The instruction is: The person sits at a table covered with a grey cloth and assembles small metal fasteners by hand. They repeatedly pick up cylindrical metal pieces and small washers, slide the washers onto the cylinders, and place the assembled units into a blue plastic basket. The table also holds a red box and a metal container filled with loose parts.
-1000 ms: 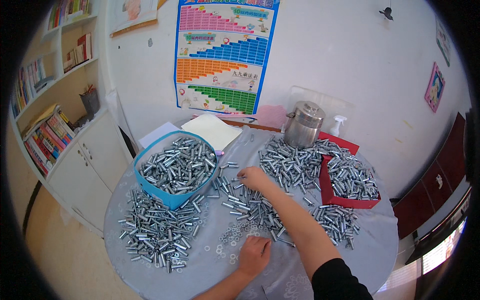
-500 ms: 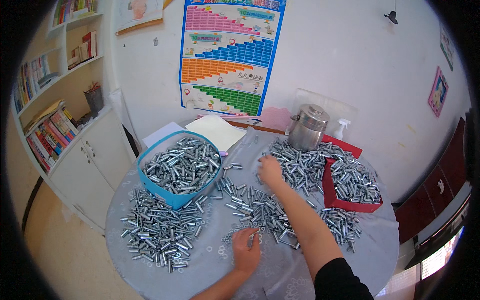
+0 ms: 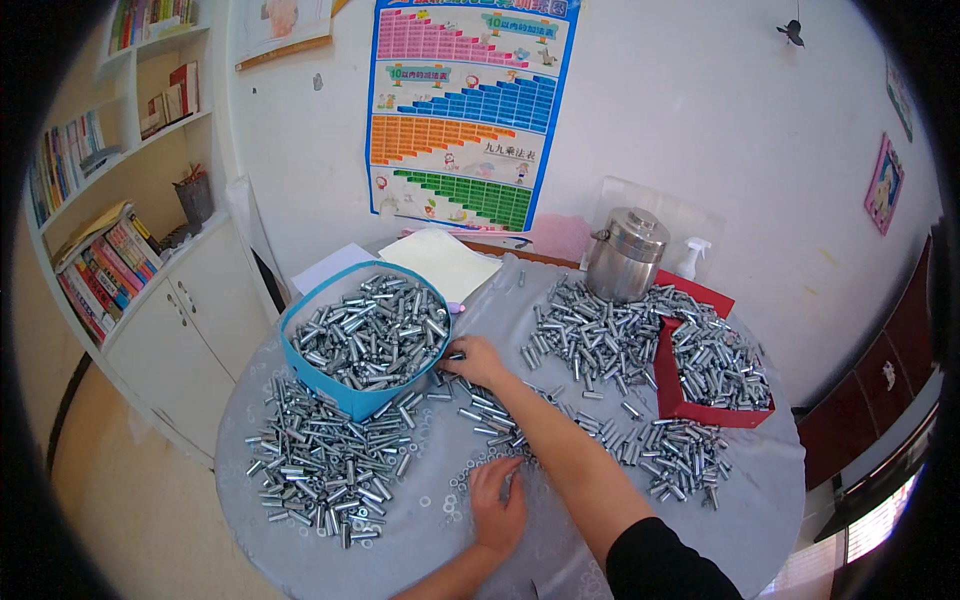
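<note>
My right hand [image 3: 474, 362] reaches left across the table to the blue basket's [image 3: 363, 402] right side. Its fingers are closed at the tips beside loose metal sleeves; what they pinch is partly hidden. My left hand [image 3: 497, 508] rests on the cloth near the front, fingers loosely bent and thumb apart, touching a patch of small ring-shaped nuts or washers [image 3: 452, 500]. Shiny metal sleeves and bolts fill the basket. A pile of metal bolts [image 3: 335, 465] lies in front of it, and loose sleeves [image 3: 490, 415] lie under my right forearm.
A red box [image 3: 668, 375] holding metal sleeves stands at the right, with sleeve piles [image 3: 590, 335] around it. Behind are a steel canister [image 3: 630, 255], a spray bottle [image 3: 692, 258] and paper sheets [image 3: 445, 262]. A bookshelf [image 3: 130, 160] stands left of the round table.
My right hand has moved left, from the back sleeve pile to beside the blue basket. My left hand stays in place, its fingers slightly loosened. The view has shifted a little.
</note>
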Tool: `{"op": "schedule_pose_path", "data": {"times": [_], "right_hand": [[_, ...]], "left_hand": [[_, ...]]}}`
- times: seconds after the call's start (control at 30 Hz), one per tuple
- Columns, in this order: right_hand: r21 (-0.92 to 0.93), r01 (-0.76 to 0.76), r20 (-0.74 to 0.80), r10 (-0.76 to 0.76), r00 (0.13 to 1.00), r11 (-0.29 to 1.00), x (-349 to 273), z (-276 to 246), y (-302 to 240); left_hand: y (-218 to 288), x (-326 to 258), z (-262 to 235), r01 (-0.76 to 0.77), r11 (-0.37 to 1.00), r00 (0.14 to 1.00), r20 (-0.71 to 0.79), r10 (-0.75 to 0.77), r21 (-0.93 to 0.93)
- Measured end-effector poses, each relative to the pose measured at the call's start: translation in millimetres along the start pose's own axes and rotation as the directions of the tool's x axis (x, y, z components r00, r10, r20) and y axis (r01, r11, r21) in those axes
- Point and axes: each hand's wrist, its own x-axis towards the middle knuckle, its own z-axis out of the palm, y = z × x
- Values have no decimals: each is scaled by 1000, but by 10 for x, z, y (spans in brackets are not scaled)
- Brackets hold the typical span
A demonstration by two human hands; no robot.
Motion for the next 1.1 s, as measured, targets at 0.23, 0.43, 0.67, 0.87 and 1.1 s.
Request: {"op": "schedule_pose_path", "data": {"times": [0.23, 0.43, 0.67, 0.87, 1.1], "right_hand": [[35, 207, 79, -209, 975, 978, -451, 61, -253], [-18, 354, 96, -351, 932, 935, -877, -30, -534], [238, 344, 133, -381, 915, 908, -1192, -185, -572], [-60, 28, -168, -38, 985, 998, -1297, -602, -329], [-63, -6, -46, 3, 999, 998, -1171, -364, -211]], "left_hand": [[40, 25, 0, 12, 1000, 1000, -13, -13, -19], [42, 45, -22, -4, 1000, 999, -52, 3, -5], [-44, -8, -15, 18, 1000, 998, -60, -17, 16], [-49, -18, 9, 66, 998, 996, -68, -65, 16], [-64, -11, 2, 57, 998, 997, -55, -57, 0]]}}
